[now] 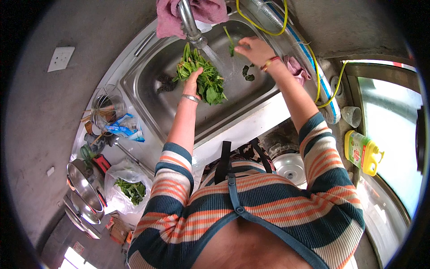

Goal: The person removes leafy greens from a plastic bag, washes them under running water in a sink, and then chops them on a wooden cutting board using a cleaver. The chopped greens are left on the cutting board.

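Note:
My left hand (pixel 192 84) grips a bunch of leafy greens (pixel 211 85) over a stainless steel sink (pixel 205 121), the thumb lying across the stems. Water (pixel 213 57) runs from the metal faucet (pixel 188 20) just beside the bunch. At the far right part of the basin is my right hand (pixel 257 50), its fingers bent. A single green stem with a leaf (pixel 231 45) is right by its fingertips; whether they pinch it I cannot tell. Several loose dark leaves (pixel 248 74) lie on the basin floor below that hand.
A pink cloth (pixel 169 20) hangs behind the faucet. Left of the sink are a wire strainer (pixel 107 104), a blue plastic packet (pixel 127 127) and a plastic bag (pixel 114 178) of greens. A ribbed hose (pixel 302 50), yellow cable (pixel 317 74) and yellow jug (pixel 362 153) line the right.

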Demonstrator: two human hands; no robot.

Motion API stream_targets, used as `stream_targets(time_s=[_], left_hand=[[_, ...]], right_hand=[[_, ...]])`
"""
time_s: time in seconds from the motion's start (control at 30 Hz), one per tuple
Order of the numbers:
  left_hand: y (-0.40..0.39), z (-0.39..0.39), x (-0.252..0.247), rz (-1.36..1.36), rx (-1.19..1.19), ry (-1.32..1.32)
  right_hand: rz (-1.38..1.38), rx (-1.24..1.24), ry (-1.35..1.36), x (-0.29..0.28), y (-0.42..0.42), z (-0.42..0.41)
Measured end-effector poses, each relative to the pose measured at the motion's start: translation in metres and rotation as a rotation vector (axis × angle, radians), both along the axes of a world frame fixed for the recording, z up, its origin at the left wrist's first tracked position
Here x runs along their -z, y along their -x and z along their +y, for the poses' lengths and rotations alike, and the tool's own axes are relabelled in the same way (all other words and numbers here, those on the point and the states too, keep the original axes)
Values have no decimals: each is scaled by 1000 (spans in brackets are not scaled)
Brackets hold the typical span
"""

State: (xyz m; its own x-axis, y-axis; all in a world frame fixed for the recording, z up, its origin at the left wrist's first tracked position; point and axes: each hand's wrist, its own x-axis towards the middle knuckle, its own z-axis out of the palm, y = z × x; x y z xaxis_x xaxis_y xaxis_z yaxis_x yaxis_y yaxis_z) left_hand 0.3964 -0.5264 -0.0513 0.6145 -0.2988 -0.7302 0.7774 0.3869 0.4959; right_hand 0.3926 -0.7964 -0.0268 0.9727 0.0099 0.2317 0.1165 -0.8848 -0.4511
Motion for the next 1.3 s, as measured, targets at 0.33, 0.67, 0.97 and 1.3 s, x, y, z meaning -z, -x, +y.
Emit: stream_targets(time_s=[0.33, 0.67, 0.97, 1.3], left_hand=[[-6, -11, 26, -174, -222, -241], [-9, 0, 18, -87, -185, -235], [-8, -4, 14, -210, -122, -106], [19, 32, 27, -33, -64, 34]], right_hand=[[104, -327, -716, 2, 40, 105], [-132, -325, -215, -60, 27, 66], [113, -182, -958, -3, 3, 104], [561, -181, -520, 93, -37, 77]])
